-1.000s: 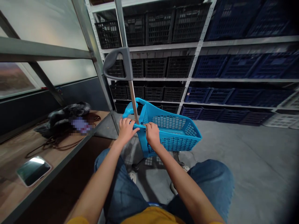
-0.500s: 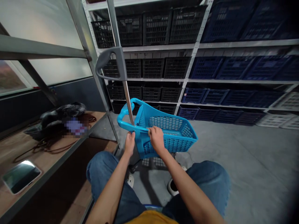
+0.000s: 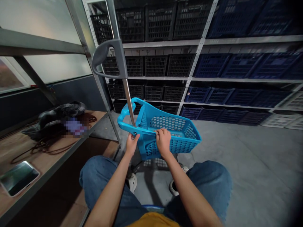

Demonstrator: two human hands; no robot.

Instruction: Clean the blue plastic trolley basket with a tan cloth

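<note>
A blue plastic shopping basket point(image 3: 175, 145) with perforated walls stands tilted between my knees, on what looks like a trolley frame. My left hand point(image 3: 132, 144) is closed on the basket's near corner, its thumb beside a small round hole below the blue handle loop. On the near rim, my right hand point(image 3: 163, 141) is closed with its fingers curled over the edge; anything else under those fingers is hidden. Through the handle loop rises a metal pole point(image 3: 128, 97), with a grey plastic grip point(image 3: 121, 60) fixed higher up on it.
Racks ahead carry black crates point(image 3: 156, 66) and blue crates point(image 3: 210, 64). White crates point(image 3: 276, 119) sit low at the right. To my left, a wooden shelf point(image 3: 55, 143) in a metal frame holds a phone point(image 3: 20, 178) and a dark fabric bundle point(image 3: 60, 115).
My right hand has moved slightly right along the basket's near rim. My left hand keeps its place at the corner, and the view has shifted a little.
</note>
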